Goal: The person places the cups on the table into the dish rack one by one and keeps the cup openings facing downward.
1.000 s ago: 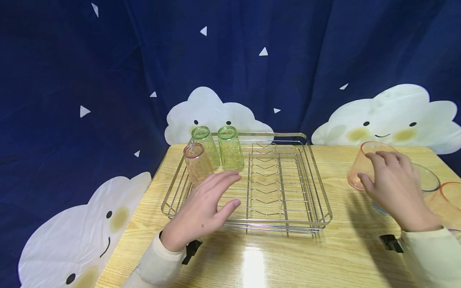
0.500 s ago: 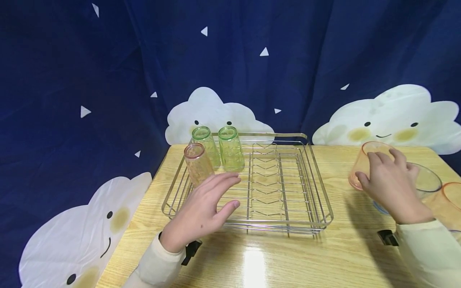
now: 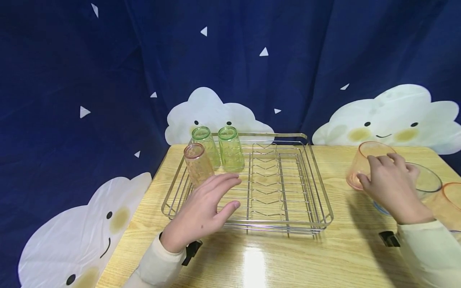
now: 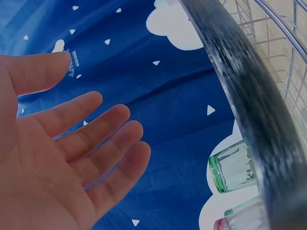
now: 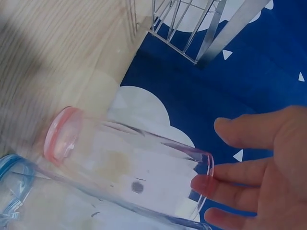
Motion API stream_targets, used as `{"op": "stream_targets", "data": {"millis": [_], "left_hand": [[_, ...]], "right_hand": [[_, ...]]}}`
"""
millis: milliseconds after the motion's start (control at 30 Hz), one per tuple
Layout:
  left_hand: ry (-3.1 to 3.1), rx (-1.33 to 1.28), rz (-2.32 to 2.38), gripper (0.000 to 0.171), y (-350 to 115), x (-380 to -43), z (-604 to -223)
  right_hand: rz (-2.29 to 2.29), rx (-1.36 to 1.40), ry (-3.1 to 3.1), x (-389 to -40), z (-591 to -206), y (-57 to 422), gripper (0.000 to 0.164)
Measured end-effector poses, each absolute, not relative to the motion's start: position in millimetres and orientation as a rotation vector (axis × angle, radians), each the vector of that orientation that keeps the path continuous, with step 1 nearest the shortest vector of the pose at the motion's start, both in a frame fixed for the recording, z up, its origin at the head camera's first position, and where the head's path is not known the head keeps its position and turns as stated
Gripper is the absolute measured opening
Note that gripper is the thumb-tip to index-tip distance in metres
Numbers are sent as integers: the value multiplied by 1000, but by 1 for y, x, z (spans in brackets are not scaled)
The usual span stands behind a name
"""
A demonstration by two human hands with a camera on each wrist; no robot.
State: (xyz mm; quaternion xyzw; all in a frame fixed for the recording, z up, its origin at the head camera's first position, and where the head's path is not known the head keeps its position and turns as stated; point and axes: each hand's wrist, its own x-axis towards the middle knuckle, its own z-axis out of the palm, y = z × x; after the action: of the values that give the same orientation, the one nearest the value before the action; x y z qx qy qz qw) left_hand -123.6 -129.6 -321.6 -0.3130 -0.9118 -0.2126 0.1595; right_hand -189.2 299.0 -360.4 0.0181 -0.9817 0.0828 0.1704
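An orange-tinted drinking glass (image 3: 360, 170) stands upright on the table at the right. My right hand (image 3: 394, 188) is at its rim, and in the right wrist view the fingertips (image 5: 201, 184) overlap that rim while the thumb stays apart from the glass. Beside it is a clear glass with a blue rim (image 3: 429, 178), partly behind the hand. My left hand (image 3: 201, 212) hovers over the near left of the wire dish rack (image 3: 266, 221), fingers extended and thumb spread, holding nothing. Upside down in the rack are two green glasses (image 3: 231, 154) and one pinkish glass (image 3: 198, 165).
Another orange glass (image 3: 448, 206) is cut off by the right edge of the head view. A blue curtain (image 3: 230, 72) with white clouds hangs behind the wooden table (image 3: 288, 260). The rack's wire rim stands raised between the two hands.
My right hand has shifted slightly left, and its fingers have come to the rim of the orange glass, which has moved a little left. My left hand stays in place.
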Motion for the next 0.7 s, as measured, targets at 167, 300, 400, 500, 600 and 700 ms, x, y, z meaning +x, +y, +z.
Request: {"op": "stream_targets", "data": {"millis": [167,300,400,500,600,700], "left_hand": [[-2597,-900,-604,44,-129,-124,-320],[-2600,-899,-603,44,-129,-124,-320],[-2601,-901,-604,43,-128,-124,-321],[-2601,-905,-608,42,-129,-124,-321],[-2603,-907,-605,42,-129,-123,-321],[-2608,-903,-598,41,-130,-123,-322]], "right_hand": [[223,88,-2744,-187,-362,299,42],[193,150,-2714,-185,-362,297,27],[180,203,-2703,-184,-362,296,17],[186,229,-2710,-185,-362,295,26],[218,237,-2730,-186,-362,295,31],[240,239,-2759,-187,-363,296,22]]}}
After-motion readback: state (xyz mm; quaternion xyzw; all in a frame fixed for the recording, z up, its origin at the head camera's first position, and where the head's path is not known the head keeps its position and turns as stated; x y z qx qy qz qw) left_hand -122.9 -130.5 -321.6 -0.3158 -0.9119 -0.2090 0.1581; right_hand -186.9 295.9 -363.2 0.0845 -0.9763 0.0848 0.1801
